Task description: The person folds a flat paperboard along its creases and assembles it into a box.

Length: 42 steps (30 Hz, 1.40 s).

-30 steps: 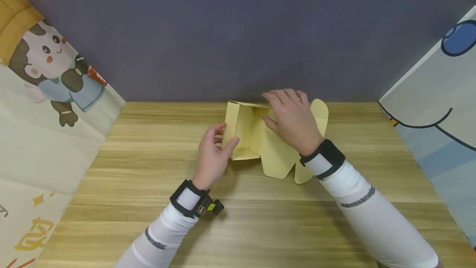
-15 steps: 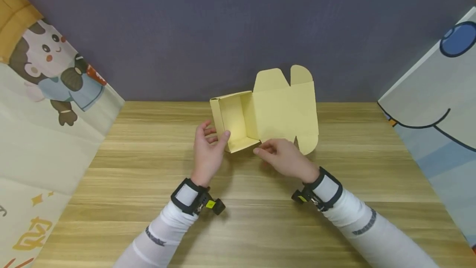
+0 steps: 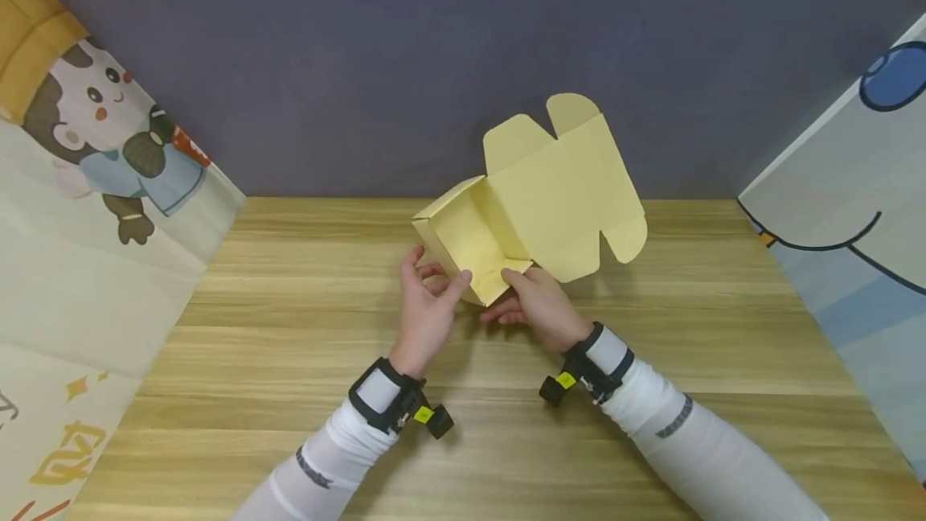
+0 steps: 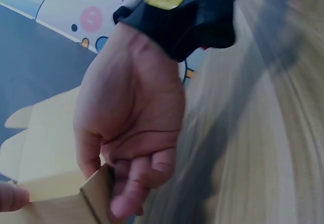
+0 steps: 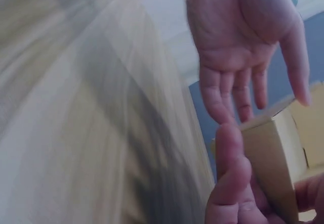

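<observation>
Since the earlier head frame, the yellow box has rotated counter-clockwise and the right hand has shifted onto its near wall.

Backdrop: stands behind the work; the lid overlaps it in the head view. Tabletop: lies beneath; contact with the box cannot be confirmed. Yellow box: located between the two hands, tilted, open side toward the wearer. Lid: folded outward to the far right, presumably so that the interior can be reached. Right hand: grasps the near wall, thumb inside, fingers curled outside; this grip probably sets or steadies that wall. Left hand: grasps the left wall, thumb over the rim, fingers loosely curved outside; likely a light counter-hold. Both thumbs partly obstruct the near corner. Wrist cameras: project inward from the wrists, apart from the box. Four flaps: project from the lid, ungripped.
</observation>
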Motion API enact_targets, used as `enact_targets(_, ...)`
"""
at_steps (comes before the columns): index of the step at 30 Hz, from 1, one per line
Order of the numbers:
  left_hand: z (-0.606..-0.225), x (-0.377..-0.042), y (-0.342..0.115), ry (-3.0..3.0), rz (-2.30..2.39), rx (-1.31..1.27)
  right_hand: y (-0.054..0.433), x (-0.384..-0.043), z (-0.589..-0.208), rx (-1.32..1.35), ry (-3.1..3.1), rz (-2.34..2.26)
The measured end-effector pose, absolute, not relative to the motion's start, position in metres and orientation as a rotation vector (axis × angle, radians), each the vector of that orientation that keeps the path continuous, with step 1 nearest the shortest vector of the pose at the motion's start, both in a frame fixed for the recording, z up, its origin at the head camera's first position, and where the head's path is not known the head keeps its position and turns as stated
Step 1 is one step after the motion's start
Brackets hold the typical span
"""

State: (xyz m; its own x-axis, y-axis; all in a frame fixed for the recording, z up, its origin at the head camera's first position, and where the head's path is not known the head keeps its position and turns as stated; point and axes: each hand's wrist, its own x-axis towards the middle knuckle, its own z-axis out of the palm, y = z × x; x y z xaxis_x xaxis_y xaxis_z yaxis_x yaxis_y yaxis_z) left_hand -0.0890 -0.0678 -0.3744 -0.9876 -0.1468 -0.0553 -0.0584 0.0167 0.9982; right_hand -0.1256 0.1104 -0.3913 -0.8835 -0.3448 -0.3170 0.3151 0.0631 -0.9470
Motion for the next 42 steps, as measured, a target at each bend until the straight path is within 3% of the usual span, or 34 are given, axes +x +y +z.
enact_targets(7, -0.374, -0.088, -0.070, -2.291, -2.158, 0.155, 0.128, -0.136, -0.389, -0.049, 2.193, -1.701)
enact_targets(22, -0.349, -0.113, -0.109, -2.485, -1.706, -0.059, 0.172, -0.146, -0.367, -0.240, 2.526, -1.272)
enact_targets(31, -0.350, -0.121, -0.108, -2.510, -1.953, -0.128, 0.175, -0.143, -0.352, -0.299, 2.572, -1.045)
enact_targets(42, -0.367, -0.123, -0.109, -2.565, -2.037, -0.020, 0.170, -0.140, -0.358, -0.328, 2.546, -0.958)
